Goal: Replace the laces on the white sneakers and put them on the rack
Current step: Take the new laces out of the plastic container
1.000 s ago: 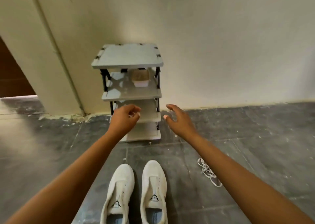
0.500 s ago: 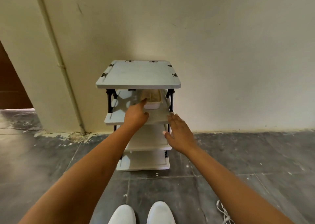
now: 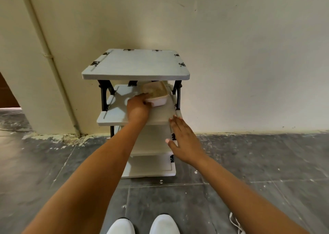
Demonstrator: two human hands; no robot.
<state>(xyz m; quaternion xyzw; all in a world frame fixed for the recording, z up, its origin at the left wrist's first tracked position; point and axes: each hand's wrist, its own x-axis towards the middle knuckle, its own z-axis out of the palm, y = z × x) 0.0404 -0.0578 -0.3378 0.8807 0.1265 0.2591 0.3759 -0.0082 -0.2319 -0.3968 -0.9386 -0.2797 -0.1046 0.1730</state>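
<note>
Under the top board of the small white four-shelf rack (image 3: 135,68), my left hand (image 3: 138,109) curled on what looks like a lidded clear plastic tub (image 3: 156,94), right hand (image 3: 185,141) flat, fingers straight beside the shelf edge, holding nothing, white sneaker toes (image 3: 142,225) well behind my fingers, loose white lace (image 3: 235,223) right of them.

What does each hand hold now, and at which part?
The left hand grips the plastic tub at its near left corner. The right hand holds nothing.

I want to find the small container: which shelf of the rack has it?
The second shelf from the top holds the container, gripped by the left hand. The top shelf and the two lower shelves show nothing on them.
</note>
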